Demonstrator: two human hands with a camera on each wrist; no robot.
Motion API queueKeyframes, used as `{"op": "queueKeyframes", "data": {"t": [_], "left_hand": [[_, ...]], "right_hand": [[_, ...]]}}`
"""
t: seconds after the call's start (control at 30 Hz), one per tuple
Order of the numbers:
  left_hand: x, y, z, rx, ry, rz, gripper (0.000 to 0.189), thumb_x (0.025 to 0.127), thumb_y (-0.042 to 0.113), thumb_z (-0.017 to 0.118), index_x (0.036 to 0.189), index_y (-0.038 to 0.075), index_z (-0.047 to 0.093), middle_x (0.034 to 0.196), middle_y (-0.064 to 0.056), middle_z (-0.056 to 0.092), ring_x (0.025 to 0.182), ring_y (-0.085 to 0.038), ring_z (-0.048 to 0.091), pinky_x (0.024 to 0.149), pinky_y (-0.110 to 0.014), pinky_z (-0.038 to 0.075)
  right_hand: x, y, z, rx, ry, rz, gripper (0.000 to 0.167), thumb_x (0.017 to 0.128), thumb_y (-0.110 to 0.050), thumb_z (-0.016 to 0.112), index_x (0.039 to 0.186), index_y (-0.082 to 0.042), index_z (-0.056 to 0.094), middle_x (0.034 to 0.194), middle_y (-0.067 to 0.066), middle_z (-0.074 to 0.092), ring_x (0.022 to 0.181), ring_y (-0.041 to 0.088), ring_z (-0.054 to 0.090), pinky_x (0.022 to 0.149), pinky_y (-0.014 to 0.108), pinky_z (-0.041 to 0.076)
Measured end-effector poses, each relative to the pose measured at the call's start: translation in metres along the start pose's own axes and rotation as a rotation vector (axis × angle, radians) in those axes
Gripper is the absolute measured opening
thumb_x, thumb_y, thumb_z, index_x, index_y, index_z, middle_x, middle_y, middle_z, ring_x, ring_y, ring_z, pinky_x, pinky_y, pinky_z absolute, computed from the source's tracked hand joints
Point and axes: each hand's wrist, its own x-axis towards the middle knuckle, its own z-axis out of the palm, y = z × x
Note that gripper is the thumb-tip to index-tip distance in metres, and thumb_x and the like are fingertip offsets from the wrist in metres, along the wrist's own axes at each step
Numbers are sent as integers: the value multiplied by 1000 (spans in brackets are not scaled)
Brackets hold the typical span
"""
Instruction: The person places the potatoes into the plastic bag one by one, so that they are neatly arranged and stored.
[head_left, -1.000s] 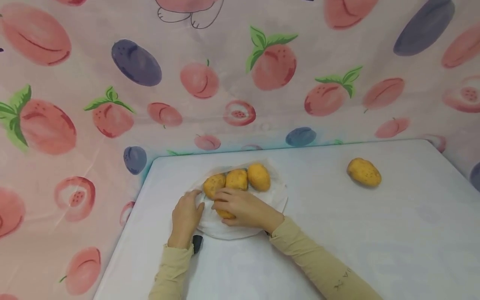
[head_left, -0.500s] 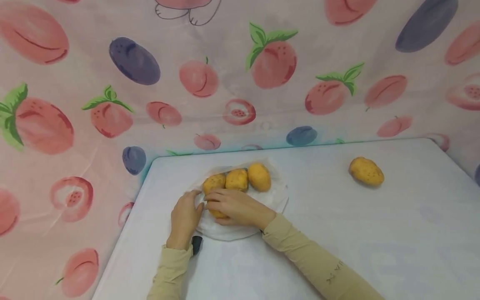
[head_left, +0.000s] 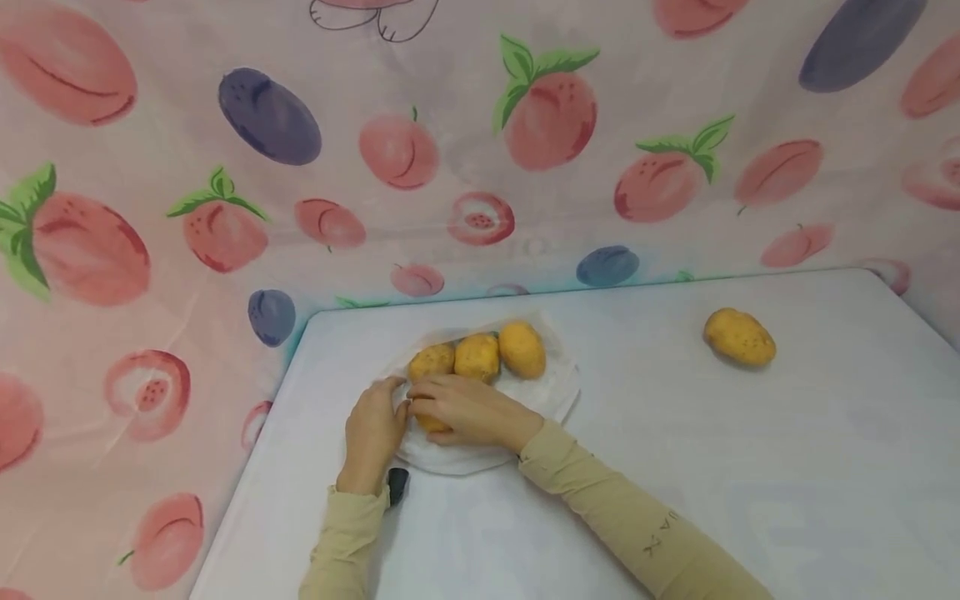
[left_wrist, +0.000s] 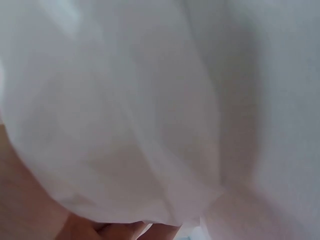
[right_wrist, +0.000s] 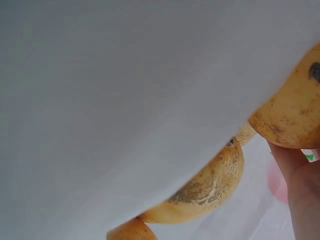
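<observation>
A thin white, bag-like sheet (head_left: 450, 458) lies spread on the table, with potatoes on it. My right hand (head_left: 476, 410) grips one potato (head_left: 430, 422) from above, covering most of it. Just behind stand a left potato (head_left: 432, 361), a middle potato (head_left: 477, 357) and a right potato (head_left: 522, 349) in a row. My left hand (head_left: 372, 427) holds the sheet's left edge, thumb and fingers bent round it. In the left wrist view the white sheet (left_wrist: 115, 125) hides most of that hand, and its fingers (left_wrist: 120, 231) show below. The right wrist view has the potato (right_wrist: 292, 107) against my fingers.
A single potato (head_left: 739, 337) lies apart at the back right of the white table (head_left: 645, 350). A small black piece (head_left: 397, 486) sits beside my left wrist. Behind the table hangs a fruit-printed cloth (head_left: 450, 100).
My right hand has moved left with its potato, closer to my left hand. The left hand stays at the sheet's edge. The head view has shifted slightly.
</observation>
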Motion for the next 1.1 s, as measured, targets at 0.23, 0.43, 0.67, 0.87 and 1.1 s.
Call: {"op": "queueKeyframes", "data": {"t": [0.23, 0.43, 0.67, 0.87, 1.1], "left_hand": [[-1, -1, -5, -12, -35, -16, 39, 89, 13, 73, 127, 4, 64, 122, -20, 67, 108, -40, 64, 83, -55, 53], [-1, -3, -9, -72, -38, -25, 40, 90, 16, 73, 127, 1, 64, 125, -22, 65, 116, -42, 61, 93, -56, 50], [-1, -5, -11, -115, -54, -36, 42, 92, 17, 71, 128, 0, 62, 129, -23, 63, 120, -43, 58, 99, -56, 47], [0, -4, -11, -130, -67, -51, 42, 91, 15, 71, 129, 0, 62, 130, -23, 63, 122, -42, 57, 101, -55, 46], [3, -4, -9, -144, -74, -67, 42, 90, 16, 72, 129, 2, 63, 132, -20, 63, 125, -40, 56, 104, -53, 45]], "right_hand": [[4, -2, 2, 38, -31, 19, 39, 93, -34, 70, 127, -16, 64, 135, 3, 60, 130, 18, 52, 112, 27, 38], [4, -2, 0, 49, -49, 43, 47, 92, -36, 70, 132, -14, 60, 144, 7, 53, 135, 20, 48, 115, 30, 35], [1, -1, -4, 36, -35, 62, 50, 94, -39, 67, 134, -10, 58, 144, 9, 53, 135, 20, 48, 113, 30, 38], [-9, 1, -13, 43, 9, 71, 46, 95, -32, 66, 134, -8, 59, 139, 7, 56, 130, 20, 51, 112, 30, 39], [-28, 9, -28, 38, 20, 114, 46, 94, -27, 68, 135, -9, 58, 139, 6, 56, 128, 23, 53, 110, 33, 42]]}}
